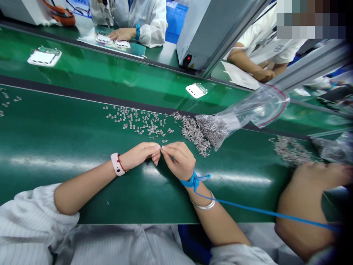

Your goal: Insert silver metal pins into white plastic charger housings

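Note:
My left hand (143, 152) and my right hand (179, 158) meet at their fingertips over the green table. Both are closed in a pinch on a tiny metal piece (161, 148), mostly hidden by the fingers. Just beyond them lie many small silvery metal pieces (138, 119), spread out singly and in little groups. A denser heap of similar pieces (194, 134) sits beyond my right hand, against a clear zip bag (220, 127) partly filled with more. A blue wrist strap (194, 180) with a cord circles my right wrist.
Behind the table's dark edge runs a green belt carrying white housings with circuit boards (44, 58) (196, 90). To the right, a neighbour's arm (306, 206) reaches near another metal heap (292, 150). Across the belt, a co-worker's hand (123, 34) rests by white housings.

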A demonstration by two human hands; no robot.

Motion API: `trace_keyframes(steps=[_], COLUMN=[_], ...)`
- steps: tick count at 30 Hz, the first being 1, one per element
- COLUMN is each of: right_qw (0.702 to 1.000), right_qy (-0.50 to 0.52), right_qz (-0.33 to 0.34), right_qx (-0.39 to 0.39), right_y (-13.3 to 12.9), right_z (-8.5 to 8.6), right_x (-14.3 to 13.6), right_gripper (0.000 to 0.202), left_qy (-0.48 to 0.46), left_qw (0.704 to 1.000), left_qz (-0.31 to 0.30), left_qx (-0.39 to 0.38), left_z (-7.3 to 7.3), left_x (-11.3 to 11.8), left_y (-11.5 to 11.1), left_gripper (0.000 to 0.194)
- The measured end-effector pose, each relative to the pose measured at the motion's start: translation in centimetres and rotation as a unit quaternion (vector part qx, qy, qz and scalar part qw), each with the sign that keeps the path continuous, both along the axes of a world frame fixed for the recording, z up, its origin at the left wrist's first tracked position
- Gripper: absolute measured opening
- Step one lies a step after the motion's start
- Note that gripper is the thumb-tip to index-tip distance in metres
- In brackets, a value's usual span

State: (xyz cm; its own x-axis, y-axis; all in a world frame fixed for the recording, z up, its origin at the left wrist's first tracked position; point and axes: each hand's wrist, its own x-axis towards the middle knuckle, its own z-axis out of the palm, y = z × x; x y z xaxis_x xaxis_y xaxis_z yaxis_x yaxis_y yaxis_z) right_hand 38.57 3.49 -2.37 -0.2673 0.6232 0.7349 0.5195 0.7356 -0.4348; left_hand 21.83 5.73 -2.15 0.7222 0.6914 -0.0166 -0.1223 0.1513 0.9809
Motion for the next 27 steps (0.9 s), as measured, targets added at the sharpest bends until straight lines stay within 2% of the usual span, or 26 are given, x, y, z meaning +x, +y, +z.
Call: trace_keyframes(steps=[2, 3, 5, 7, 8, 10, 12, 14, 17, 19, 23, 25, 27], right_qw=[0.987, 0.967, 0.899, 0.827, 0.799, 0.763, 0.749, 0.757, 0.798, 0.825, 0.861, 0.895, 0.94], right_qy=[0.066, 0.106, 0.182, 0.232, 0.244, 0.249, 0.239, 0.225, 0.182, 0.148, 0.137, 0.139, 0.12], right_qz=[0.029, 0.054, 0.1, 0.12, 0.124, 0.125, 0.121, 0.103, 0.073, 0.075, 0.117, 0.114, 0.093], right_qx=[-0.141, -0.227, -0.386, -0.497, -0.535, -0.583, -0.605, -0.604, -0.57, -0.54, -0.476, -0.408, -0.306], right_y=[0.1, 0.2, 0.5, 0.7, 0.8, 0.9, 0.9, 0.8, 0.6, 0.6, 0.6, 0.5, 0.2], right_z=[0.0, 0.0, -0.1, -0.3, -0.3, -0.3, -0.1, 0.2, 0.4, 0.3, 0.2, 0.4, 0.7], right_x=[-0.1, -0.1, 0.0, 0.1, 0.1, 0.2, 0.3, 0.4, 0.4, 0.5, 0.6, 0.5, 0.3], right_gripper=[0.012, 0.01, 0.015, 0.021, 0.022, 0.022, 0.021, 0.021, 0.018, 0.015, 0.012, 0.01, 0.005], left_qy=[0.098, 0.145, 0.218, 0.261, 0.276, 0.297, 0.308, 0.317, 0.321, 0.309, 0.241, 0.192, 0.14], left_qw=[0.984, 0.963, 0.907, 0.852, 0.828, 0.787, 0.758, 0.749, 0.762, 0.786, 0.868, 0.916, 0.96], left_qz=[0.03, 0.041, 0.05, 0.044, 0.039, 0.036, 0.044, 0.058, 0.057, 0.039, 0.026, 0.035, 0.033], left_qx=[0.147, 0.223, 0.357, 0.451, 0.486, 0.54, 0.573, 0.579, 0.559, 0.534, 0.434, 0.35, 0.239], left_z=[0.0, 0.1, 0.1, 0.0, -0.1, -0.4, -0.6, -0.9, -1.0, -0.9, -0.4, -0.1, 0.1], left_x=[-0.2, -0.4, -0.6, -0.7, -0.7, -0.7, -0.7, -0.7, -0.6, -0.6, -0.6, -0.6, -0.6], left_y=[0.2, 0.3, 0.4, 0.4, 0.4, 0.3, 0.3, 0.3, 0.3, 0.4, 0.3, 0.3, 0.3], left_gripper=[0.036, 0.036, 0.033, 0.031, 0.03, 0.029, 0.03, 0.032, 0.033, 0.033, 0.033, 0.034, 0.034])
